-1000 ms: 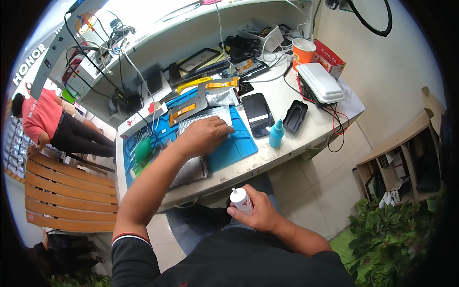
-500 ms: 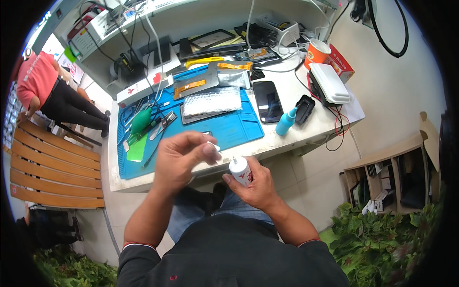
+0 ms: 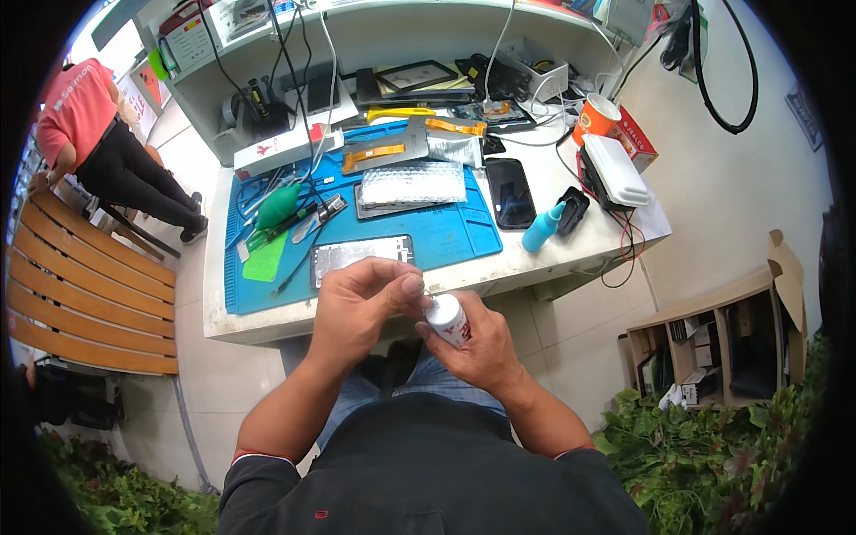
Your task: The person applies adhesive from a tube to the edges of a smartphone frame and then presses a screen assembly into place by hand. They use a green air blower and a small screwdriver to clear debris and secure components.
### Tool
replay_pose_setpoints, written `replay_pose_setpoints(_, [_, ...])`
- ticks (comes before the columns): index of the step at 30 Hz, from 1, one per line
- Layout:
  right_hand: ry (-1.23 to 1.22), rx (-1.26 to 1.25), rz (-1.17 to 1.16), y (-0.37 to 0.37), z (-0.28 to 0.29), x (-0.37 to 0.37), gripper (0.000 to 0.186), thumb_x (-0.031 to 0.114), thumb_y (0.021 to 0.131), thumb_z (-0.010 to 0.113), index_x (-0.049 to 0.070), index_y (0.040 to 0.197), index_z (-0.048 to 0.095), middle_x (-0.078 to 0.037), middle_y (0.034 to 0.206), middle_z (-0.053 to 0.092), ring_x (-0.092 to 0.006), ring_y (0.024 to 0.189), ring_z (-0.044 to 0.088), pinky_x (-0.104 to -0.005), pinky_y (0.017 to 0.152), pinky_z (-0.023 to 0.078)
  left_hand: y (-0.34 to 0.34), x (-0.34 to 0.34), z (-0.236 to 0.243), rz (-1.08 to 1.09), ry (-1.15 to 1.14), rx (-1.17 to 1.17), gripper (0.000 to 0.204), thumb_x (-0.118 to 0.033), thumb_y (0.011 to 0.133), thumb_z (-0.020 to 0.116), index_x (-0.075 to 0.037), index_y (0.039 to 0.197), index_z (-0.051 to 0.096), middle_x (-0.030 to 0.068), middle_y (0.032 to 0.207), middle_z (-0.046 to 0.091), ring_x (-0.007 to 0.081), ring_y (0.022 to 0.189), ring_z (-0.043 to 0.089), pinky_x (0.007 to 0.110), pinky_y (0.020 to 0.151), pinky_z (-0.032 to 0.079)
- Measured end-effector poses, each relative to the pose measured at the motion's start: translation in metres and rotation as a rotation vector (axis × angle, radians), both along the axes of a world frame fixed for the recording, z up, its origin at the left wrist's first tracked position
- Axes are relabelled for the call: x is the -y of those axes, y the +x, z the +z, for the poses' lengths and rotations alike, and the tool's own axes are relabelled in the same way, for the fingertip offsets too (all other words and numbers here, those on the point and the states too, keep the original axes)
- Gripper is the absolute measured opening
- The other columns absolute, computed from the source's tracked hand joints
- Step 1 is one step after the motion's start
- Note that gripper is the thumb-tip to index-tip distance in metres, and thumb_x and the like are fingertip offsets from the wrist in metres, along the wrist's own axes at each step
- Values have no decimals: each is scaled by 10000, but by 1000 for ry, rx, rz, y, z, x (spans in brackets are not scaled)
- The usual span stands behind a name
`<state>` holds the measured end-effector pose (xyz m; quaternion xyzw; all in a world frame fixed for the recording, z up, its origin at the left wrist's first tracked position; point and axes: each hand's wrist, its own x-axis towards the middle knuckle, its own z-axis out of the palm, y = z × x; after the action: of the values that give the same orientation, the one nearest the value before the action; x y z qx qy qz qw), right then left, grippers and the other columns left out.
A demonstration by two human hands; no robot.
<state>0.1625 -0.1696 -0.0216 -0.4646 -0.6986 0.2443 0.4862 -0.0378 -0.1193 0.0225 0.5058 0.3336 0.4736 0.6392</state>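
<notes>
My right hand (image 3: 473,343) is wrapped round a small white bottle (image 3: 448,321) with red print, held upright in front of my lap, off the table's near edge. My left hand (image 3: 361,303) pinches at the bottle's top, thumb and forefinger together beside the thin nozzle. The small white cap in that pinch is mostly hidden by the fingers. Just beyond my left hand, an opened phone with a silvery inner frame (image 3: 361,251) lies on the blue work mat (image 3: 446,230), partly covered by the hand.
A green air blower (image 3: 278,206), tools and a bubble-wrapped pack (image 3: 414,184) lie on the mat. To their right are a black phone (image 3: 510,193), a blue bottle (image 3: 542,228) and a white case (image 3: 615,169). A person (image 3: 111,134) stands by a slatted bench (image 3: 89,276).
My left hand has moved right and down, bringing its fingertips to the nozzle. The view has shifted, and more of the opened phone shows. My right hand still holds the bottle.
</notes>
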Motion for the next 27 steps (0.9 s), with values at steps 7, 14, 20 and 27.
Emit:
replay_pose_setpoints(7, [-12, -4, 9, 0, 3, 3, 401, 174, 916, 882, 27, 1208, 649, -166, 968, 791, -313, 853, 812, -383, 733, 622, -1, 3, -1, -18, 13, 14, 213, -166, 1046, 769, 27, 1134, 752, 124, 946, 805, 169, 885, 780, 305, 817, 631])
replay_pose_setpoints(14, [-27, 10, 6, 2, 1, 4, 413, 181, 910, 885, 27, 1214, 651, -170, 969, 789, -327, 866, 811, -390, 740, 623, -4, 2, -7, -24, 4, -16, 223, -166, 1053, 759, 31, 1156, 740, 128, 952, 809, 175, 907, 783, 311, 835, 635])
replay_pose_setpoints(20, [-41, 71, -4, 6, 2, 3, 412, 234, 903, 876, 44, 1190, 648, -183, 966, 766, -395, 849, 783, -443, 709, 616, -6, -2, -10, -24, 38, -80, 254, -174, 1056, 755, 49, 1176, 733, 123, 985, 796, 173, 920, 779, 304, 846, 625])
replay_pose_setpoints(27, [-19, 216, -29, 14, 7, 1, 400, 220, 888, 884, 54, 1184, 671, -175, 966, 761, -406, 837, 771, -450, 702, 610, -18, -13, -14, -16, 298, -333, 199, -122, 1026, 783, 45, 1125, 739, 91, 973, 774, 183, 944, 792, 293, 852, 637])
